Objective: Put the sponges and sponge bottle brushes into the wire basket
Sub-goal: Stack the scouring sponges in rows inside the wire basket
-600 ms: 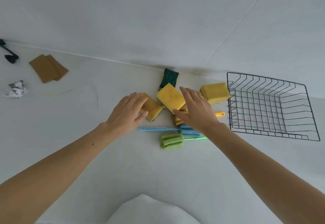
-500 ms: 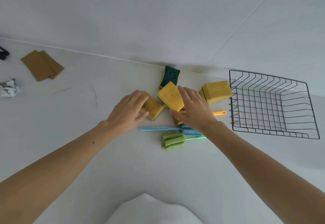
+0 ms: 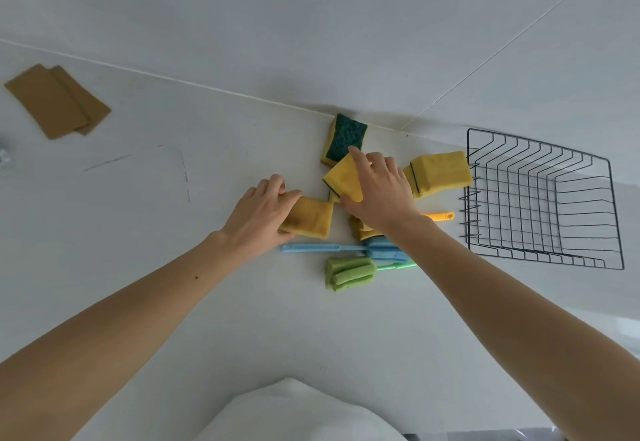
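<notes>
Several yellow sponges lie in a cluster on the white counter. My left hand (image 3: 259,217) grips the leftmost yellow sponge (image 3: 310,220) by its left edge. My right hand (image 3: 379,191) holds a tilted yellow sponge (image 3: 341,177), thumb under it and fingers on top. A sponge lying green side up (image 3: 346,137) is behind it, by the wall. Another yellow sponge (image 3: 440,173) rests beside the black wire basket (image 3: 543,198), which holds nothing. A blue bottle brush (image 3: 325,249), a green bottle brush (image 3: 349,272) and an orange brush handle (image 3: 438,216) lie in front, partly under my right wrist.
Two brown sheets (image 3: 55,101) lie at the far left of the counter. The tiled wall rises close behind the sponges. A white rounded shape (image 3: 294,413) fills the bottom middle of the view.
My right hand has closed on the tilted yellow sponge and tipped it up. My left hand has taken the leftmost sponge by its edge.
</notes>
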